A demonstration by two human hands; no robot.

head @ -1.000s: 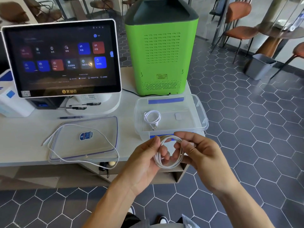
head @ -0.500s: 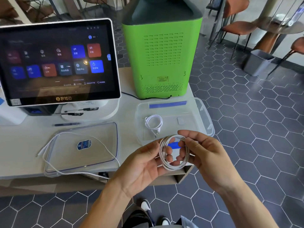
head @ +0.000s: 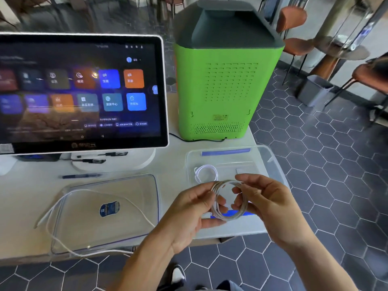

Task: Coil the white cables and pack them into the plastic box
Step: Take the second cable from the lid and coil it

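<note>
While both hands work just above the near edge of the tabletop (head: 25, 198), a coiled white cable (head: 228, 199) is pinched between them: the left hand (head: 189, 215) has its grip closed on the left side of the loop, thumb on top and fingers curled behind, and the right hand (head: 270, 206) has its grip closed on the right side, fingertips reaching into the ring. This coil hangs in front of the clear plastic box (head: 273, 164), which sits open on the tabletop just before a green machine (head: 224, 91). Inside the box, near its left wall, lies a smaller coiled white cable (head: 204, 172) beside a small pale square piece (head: 240, 171). To the left of the box, the clear lid (head: 109, 208) rests flat with a blue sticker at its middle, and a loose white cable (head: 63, 198) trails across it and over the table edge. Behind the lid stands a lit touchscreen (head: 81, 91) on a white base, with a dark pen (head: 80, 176) lying in front of it.
</note>
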